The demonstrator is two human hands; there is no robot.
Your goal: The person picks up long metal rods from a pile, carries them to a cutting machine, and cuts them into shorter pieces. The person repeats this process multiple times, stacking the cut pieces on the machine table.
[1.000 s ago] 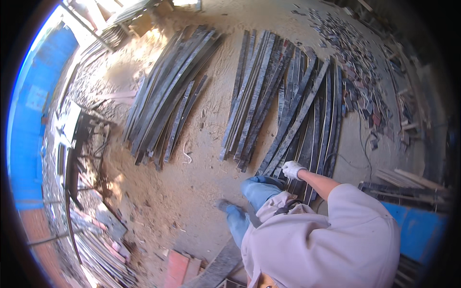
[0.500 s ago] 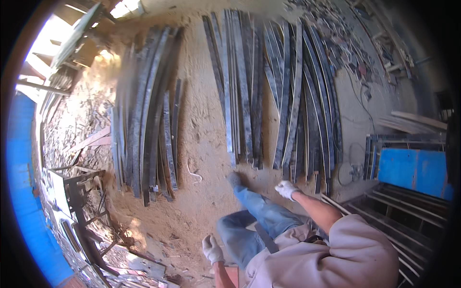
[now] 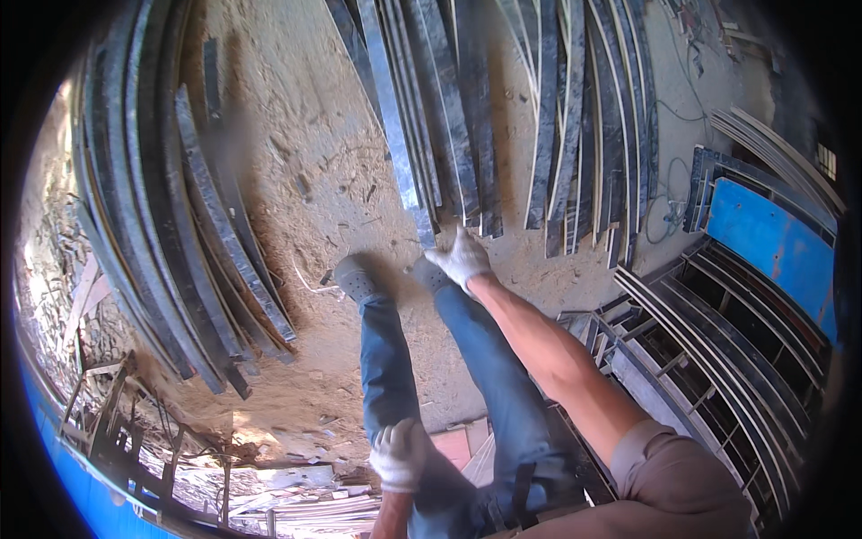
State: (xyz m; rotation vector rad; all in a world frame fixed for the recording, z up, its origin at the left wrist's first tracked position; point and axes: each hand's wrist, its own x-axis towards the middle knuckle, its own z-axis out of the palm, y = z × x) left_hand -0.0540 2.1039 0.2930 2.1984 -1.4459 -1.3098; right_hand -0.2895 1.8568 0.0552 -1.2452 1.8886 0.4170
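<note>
Right hand (image 3: 461,259), white-gloved, reached down to the near end of a long curved dark metal strip (image 3: 395,144) lying on the sandy ground (image 3: 296,180); fingers curled over the strip's end, apparently gripping it, though the underside was hidden. The end grip suited lifting or dragging so long a piece. Left hand (image 3: 399,454), also gloved, rested closed on the left thigh, holding nothing, likely as a brace for the bend. More strips (image 3: 575,135) lay alongside, another bundle (image 3: 171,251) well apart to the left.

You've got a second strip pile (image 3: 180,234) left on the dirt floor (image 3: 314,171), blue panel (image 3: 772,242) right, cable (image 3: 669,193) beside it.
</note>
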